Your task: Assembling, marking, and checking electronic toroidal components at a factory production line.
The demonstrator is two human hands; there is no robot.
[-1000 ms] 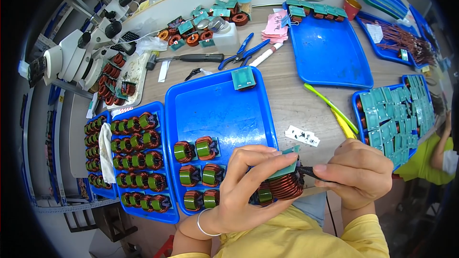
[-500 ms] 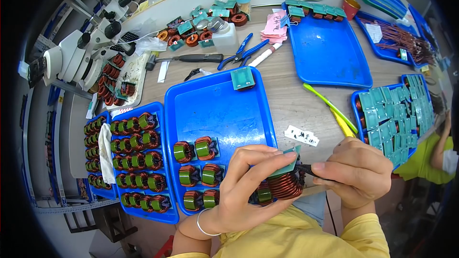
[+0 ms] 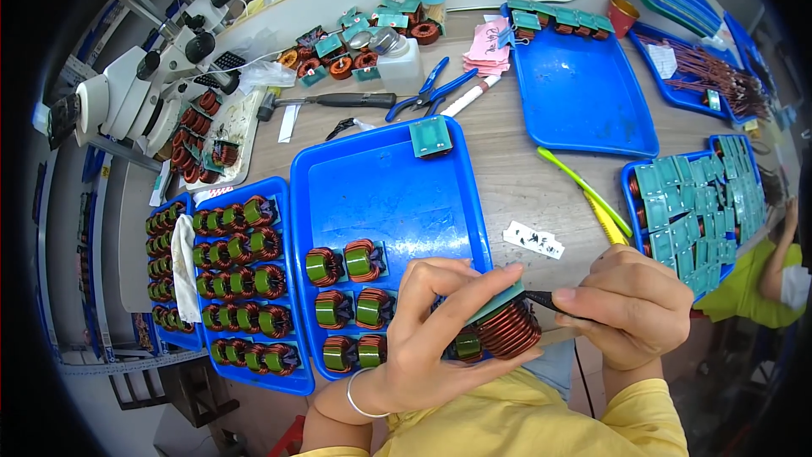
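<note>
My left hand (image 3: 427, 347) is closed around a copper-wound toroid coil (image 3: 510, 332) joined to a small green circuit board. The fingers press along the board while the thumb supports the coil from below. A slim black tool (image 3: 541, 298), perhaps tweezers, is pinched in my right hand (image 3: 633, 305). Its tip reaches the board's edge beside the windings; the exact contact point is hidden. Just left of my left hand, several coils with green bands (image 3: 364, 261) stand in a blue tray (image 3: 385, 190). One board-topped coil (image 3: 430, 136) sits at that tray's far corner.
Filled coil trays (image 3: 288, 203) line the left, near a microscope (image 3: 127, 93). Blue-handled pliers (image 3: 431, 97), a hammer (image 3: 338, 101), and yellow-green tweezers (image 3: 584, 186) lie on the table. Another tray (image 3: 584, 93) is at far right; one with green boards (image 3: 685, 211) is nearer. A person's sleeve (image 3: 753, 279) shows at right.
The coil has tilted in my left hand, so its board lies flatter and more winding shows. My right hand and its black tool stay almost in place.
</note>
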